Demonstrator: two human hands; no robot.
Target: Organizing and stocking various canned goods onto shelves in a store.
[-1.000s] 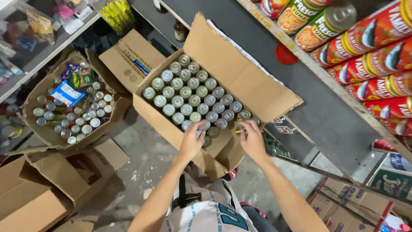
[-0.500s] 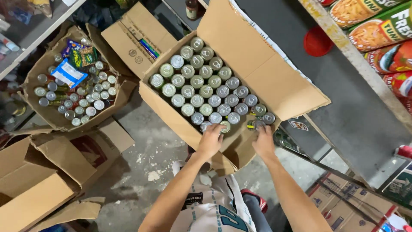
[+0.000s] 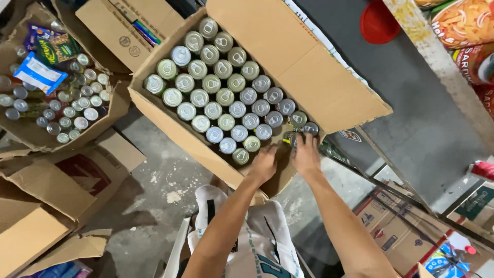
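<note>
An open cardboard box (image 3: 175, 131) is seen in the upper middle of the frame, packed with rows of upright cans (image 3: 226, 95) whose silver pull-tab lids face the camera. Its large flap (image 3: 288, 62) is folded out toward the upper right. Both hands are placed at the box's near corner, just right of the frame's centre. The left hand (image 3: 263, 163) is laid inside the gap at that corner, with its fingers curled loosely over the space beside the last row; whether anything is grasped by it cannot be told. The right hand (image 3: 306, 154) is set just beside it, and its fingers are closed around a dark green can (image 3: 291, 138) at the end of the row, next to two more dark cans by the flap.

At the left edge of the frame a second open box (image 3: 110, 110) is filled with smaller cans (image 3: 67, 110), and a blue-and-white packet (image 3: 37, 73) and a green packet (image 3: 56, 47) are laid on top of them. Empty flattened cartons (image 3: 56, 190) are spread over the concrete floor (image 3: 164, 195) in the lower left. A grey shelf board (image 3: 411, 98) is seen on the right, with a red lid (image 3: 380, 23) lying on it near the top of the frame, and colourful packaged goods (image 3: 463, 23) are stacked in the upper right corner. More printed cartons (image 3: 401, 231) are stored beneath the shelf in the lower right.
</note>
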